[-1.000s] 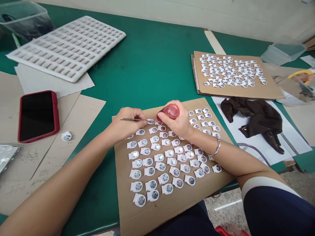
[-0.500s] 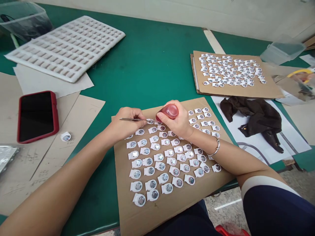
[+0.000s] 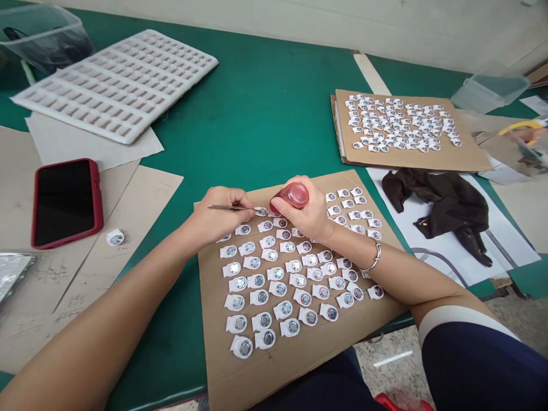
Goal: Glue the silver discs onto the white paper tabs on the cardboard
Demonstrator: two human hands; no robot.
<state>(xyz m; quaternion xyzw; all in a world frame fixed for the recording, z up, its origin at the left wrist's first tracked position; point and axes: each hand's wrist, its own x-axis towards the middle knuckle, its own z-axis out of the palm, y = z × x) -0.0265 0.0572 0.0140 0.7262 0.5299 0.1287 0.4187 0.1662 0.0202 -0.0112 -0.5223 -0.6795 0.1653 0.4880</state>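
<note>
My left hand is closed on slim metal tweezers, which lie nearly level, their tip by one small white tab with a round metal disc. My right hand wraps around a glossy red object with a rounded end; it looks like a squeeze bottle, and its lower end is hidden by the fingers. It is tilted over the far edge of the cardboard sheet. Rows of similar white tabs with silvery round discs cover the sheet under both hands.
Left lie a phone in a red case, one loose tab and a white slotted tray. A second cardboard sheet with many tabs stands back right, near a dark cloth and a clear plastic box.
The red object and my right hand have shifted very slightly left. My left hand and the tweezers have stayed in place.
</note>
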